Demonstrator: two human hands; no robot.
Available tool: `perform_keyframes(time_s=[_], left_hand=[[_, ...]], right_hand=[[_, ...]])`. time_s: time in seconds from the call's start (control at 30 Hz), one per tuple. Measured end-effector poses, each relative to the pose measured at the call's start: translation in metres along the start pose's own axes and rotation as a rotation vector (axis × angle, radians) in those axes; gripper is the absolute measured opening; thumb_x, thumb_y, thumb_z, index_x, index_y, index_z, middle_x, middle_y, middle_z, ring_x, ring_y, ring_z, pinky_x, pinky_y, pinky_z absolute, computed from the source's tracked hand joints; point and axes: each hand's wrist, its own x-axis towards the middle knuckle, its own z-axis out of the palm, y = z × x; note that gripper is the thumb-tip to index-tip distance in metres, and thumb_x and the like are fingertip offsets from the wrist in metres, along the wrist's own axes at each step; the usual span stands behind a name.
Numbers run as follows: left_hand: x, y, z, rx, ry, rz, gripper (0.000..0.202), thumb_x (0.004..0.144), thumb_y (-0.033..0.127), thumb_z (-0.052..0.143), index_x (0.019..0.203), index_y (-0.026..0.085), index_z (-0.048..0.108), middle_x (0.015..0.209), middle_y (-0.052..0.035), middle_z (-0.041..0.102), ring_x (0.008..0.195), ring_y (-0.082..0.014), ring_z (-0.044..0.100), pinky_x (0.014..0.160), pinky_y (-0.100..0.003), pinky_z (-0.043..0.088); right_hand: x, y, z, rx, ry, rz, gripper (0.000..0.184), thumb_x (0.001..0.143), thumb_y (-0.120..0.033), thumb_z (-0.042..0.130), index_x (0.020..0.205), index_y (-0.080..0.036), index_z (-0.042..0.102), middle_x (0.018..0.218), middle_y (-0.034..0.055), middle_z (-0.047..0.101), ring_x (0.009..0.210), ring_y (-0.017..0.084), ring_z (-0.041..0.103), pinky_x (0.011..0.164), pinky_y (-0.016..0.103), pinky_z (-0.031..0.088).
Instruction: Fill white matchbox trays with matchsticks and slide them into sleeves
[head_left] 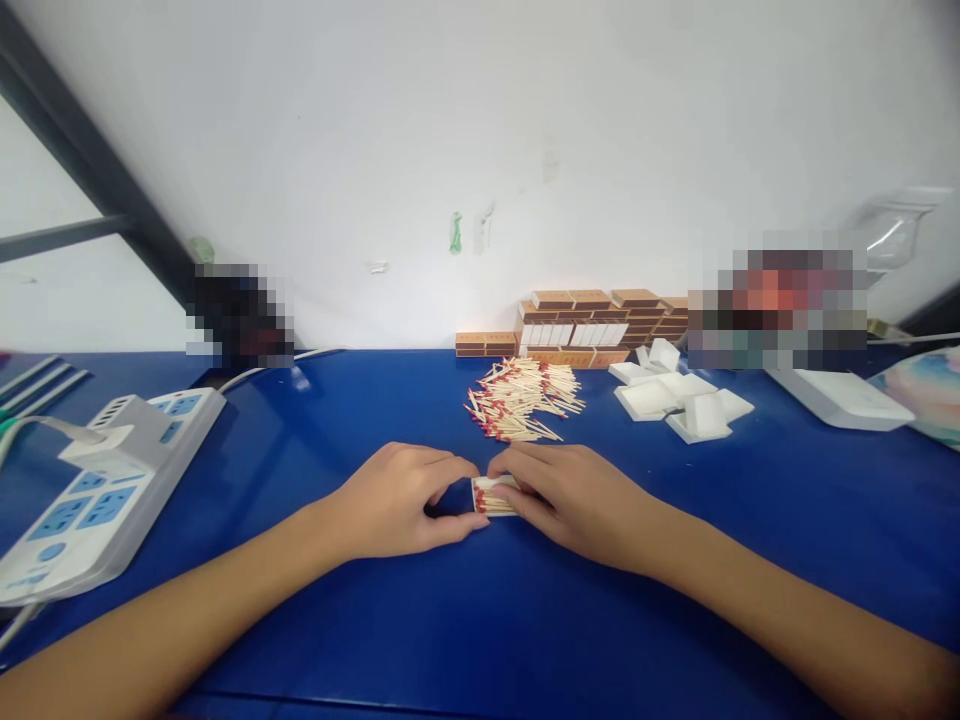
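A small white matchbox tray lies on the blue table in front of me, partly filled with red-tipped matches. My left hand pinches the tray's left end, index finger at the far edge and thumb at the near edge. Over the tray's right part, my right hand closes with its thumb on the matches and its fingers at the far side, hiding that end. Just beyond both hands is a loose heap of matches.
Brown matchboxes are stacked against the wall. Several white trays lie in a pile to the right of the heap. A white power strip with a plugged-in adapter is at the left. A white box-like object lies at the right.
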Motion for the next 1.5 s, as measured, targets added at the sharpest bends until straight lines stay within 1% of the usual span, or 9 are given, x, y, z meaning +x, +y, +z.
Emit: perform_keyframes(time_s=[0.37, 0.87, 1.5], left_hand=[[0.0001, 0.0003, -0.0003, 0.003, -0.003, 0.003, 0.024, 0.093, 0.039, 0.072, 0.108, 0.019, 0.071, 0.069, 0.0050, 0.061, 0.059, -0.0103, 0.055, 0.059, -0.024, 0.038], [0.0001, -0.0002, -0.0005, 0.009, -0.001, 0.009, 0.026, 0.093, 0.039, 0.071, 0.109, 0.019, 0.071, 0.068, 0.0049, 0.061, 0.058, -0.0104, 0.055, 0.059, -0.024, 0.038], [-0.0007, -0.0001, -0.0006, 0.024, -0.007, 0.008, 0.026, 0.094, 0.042, 0.070, 0.108, 0.019, 0.070, 0.069, 0.0045, 0.061, 0.059, -0.0108, 0.056, 0.058, -0.025, 0.039]], right_hand=[[-0.0005, 0.0010, 0.0004, -0.011, 0.002, 0.001, 0.014, 0.106, -0.026, 0.051, 0.109, -0.019, 0.063, 0.092, 0.0027, 0.070, 0.076, 0.017, 0.063, 0.066, 0.029, 0.039], [-0.0004, -0.0004, -0.0020, -0.016, -0.033, 0.027, 0.014, 0.106, -0.026, 0.050, 0.110, -0.020, 0.062, 0.094, 0.0021, 0.070, 0.079, 0.018, 0.065, 0.067, 0.030, 0.040], [0.0002, -0.0006, -0.0030, -0.008, -0.053, 0.039, 0.016, 0.107, -0.027, 0.048, 0.111, -0.020, 0.062, 0.096, 0.0039, 0.071, 0.082, 0.019, 0.066, 0.068, 0.031, 0.041]])
